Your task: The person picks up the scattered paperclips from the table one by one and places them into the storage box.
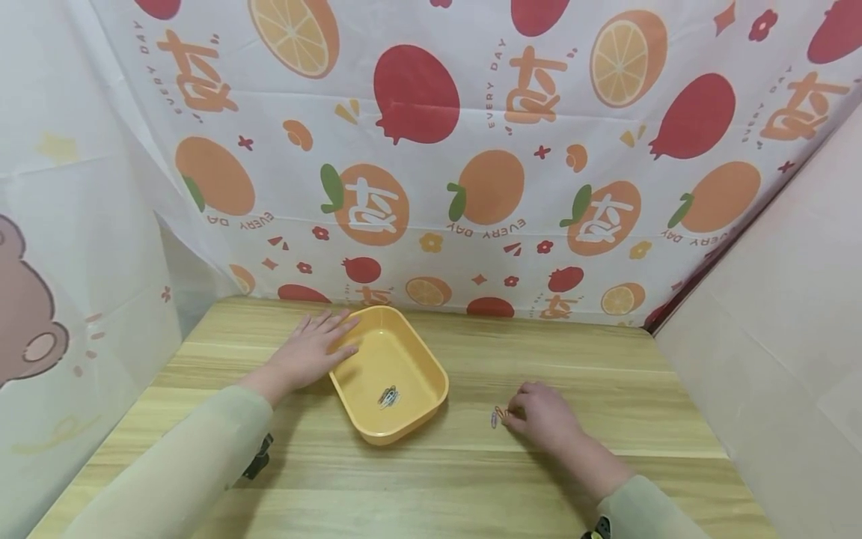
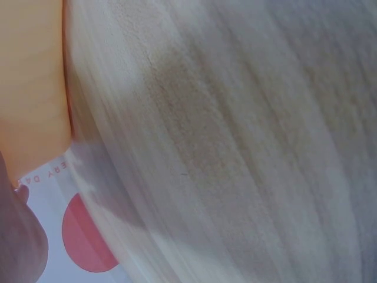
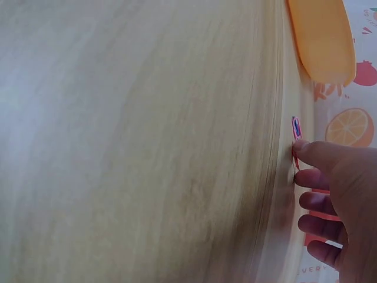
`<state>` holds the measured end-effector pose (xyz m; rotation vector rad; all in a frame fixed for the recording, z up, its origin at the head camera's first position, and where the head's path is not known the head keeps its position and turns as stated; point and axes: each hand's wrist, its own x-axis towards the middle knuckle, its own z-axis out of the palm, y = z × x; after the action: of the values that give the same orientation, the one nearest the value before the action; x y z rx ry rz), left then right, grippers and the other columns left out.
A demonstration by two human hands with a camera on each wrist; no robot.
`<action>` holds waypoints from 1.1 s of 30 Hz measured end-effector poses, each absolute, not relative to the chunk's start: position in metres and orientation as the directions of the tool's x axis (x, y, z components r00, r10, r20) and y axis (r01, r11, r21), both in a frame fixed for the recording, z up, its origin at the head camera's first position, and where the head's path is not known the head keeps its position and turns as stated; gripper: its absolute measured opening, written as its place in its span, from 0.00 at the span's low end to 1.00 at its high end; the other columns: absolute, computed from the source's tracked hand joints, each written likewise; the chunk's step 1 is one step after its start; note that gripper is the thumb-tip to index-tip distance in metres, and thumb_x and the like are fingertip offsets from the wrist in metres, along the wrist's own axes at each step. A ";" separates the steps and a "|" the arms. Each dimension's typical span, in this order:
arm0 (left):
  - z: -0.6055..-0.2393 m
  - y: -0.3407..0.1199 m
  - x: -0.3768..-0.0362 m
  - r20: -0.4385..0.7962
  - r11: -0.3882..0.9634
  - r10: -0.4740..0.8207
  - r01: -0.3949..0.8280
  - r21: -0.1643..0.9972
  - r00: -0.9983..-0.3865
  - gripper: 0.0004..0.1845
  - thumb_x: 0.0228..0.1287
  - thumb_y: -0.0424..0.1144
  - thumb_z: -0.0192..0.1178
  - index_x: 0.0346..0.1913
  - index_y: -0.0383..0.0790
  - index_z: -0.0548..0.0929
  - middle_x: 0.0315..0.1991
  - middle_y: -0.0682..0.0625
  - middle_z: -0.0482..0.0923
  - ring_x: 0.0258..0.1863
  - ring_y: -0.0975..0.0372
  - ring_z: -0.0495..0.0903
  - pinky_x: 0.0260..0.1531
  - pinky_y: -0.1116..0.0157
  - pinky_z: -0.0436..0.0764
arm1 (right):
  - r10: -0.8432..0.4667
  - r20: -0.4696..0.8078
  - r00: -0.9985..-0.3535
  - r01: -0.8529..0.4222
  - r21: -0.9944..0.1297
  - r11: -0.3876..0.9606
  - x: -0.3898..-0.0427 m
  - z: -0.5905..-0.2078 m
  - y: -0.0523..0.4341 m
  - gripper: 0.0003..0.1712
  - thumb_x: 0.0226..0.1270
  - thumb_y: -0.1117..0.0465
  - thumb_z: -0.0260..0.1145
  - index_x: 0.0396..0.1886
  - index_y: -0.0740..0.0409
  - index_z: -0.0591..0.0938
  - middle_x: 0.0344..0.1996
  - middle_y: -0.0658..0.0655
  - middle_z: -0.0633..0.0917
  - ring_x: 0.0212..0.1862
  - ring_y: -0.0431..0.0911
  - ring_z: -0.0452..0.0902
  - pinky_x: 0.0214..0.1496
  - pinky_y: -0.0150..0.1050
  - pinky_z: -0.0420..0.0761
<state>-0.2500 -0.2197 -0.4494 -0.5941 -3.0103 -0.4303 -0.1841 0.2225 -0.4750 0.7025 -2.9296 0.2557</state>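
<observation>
Right hand fingertips curl onto paper clips on the table.
Left hand lies flat (fingers spread) against the yellow tray, well apart from them.

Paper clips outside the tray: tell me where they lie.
In the head view, the loose paper clips lie on the table, right of the yellow tray, at the right hand's fingertips.

Soft even light; blurred wrist views

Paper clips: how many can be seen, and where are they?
About 4, some possibly hidden: two or so paper clips inside the yellow tray; two on the table at the right hand.
</observation>
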 end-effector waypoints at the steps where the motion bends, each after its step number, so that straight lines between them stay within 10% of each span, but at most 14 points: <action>1: -0.450 -0.220 -0.250 0.095 0.888 0.366 0.378 0.261 -0.926 0.36 0.74 0.63 0.45 0.78 0.51 0.58 0.79 0.47 0.48 0.77 0.42 0.43 0.73 0.40 0.35 | -0.439 0.158 -0.885 -0.459 -0.137 0.878 -0.184 -0.476 0.222 0.11 0.58 0.49 0.76 0.29 0.51 0.88 0.31 0.46 0.81 0.37 0.44 0.76 0.46 0.47 0.79; 33: -0.453 -0.221 -0.250 0.095 0.890 0.367 0.380 0.251 -0.925 0.35 0.75 0.60 0.47 0.78 0.52 0.58 0.79 0.47 0.48 0.77 0.41 0.43 0.72 0.39 0.35 | -0.363 0.082 -0.928 -0.372 -0.261 0.891 -0.194 -0.473 0.227 0.08 0.55 0.59 0.77 0.22 0.45 0.85 0.28 0.41 0.78 0.34 0.41 0.76 0.45 0.44 0.80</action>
<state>-0.2499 -0.2208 -0.4525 -0.5951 -3.0103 -0.4141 -0.1936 0.2275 -0.4727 0.5883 -3.0245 0.4277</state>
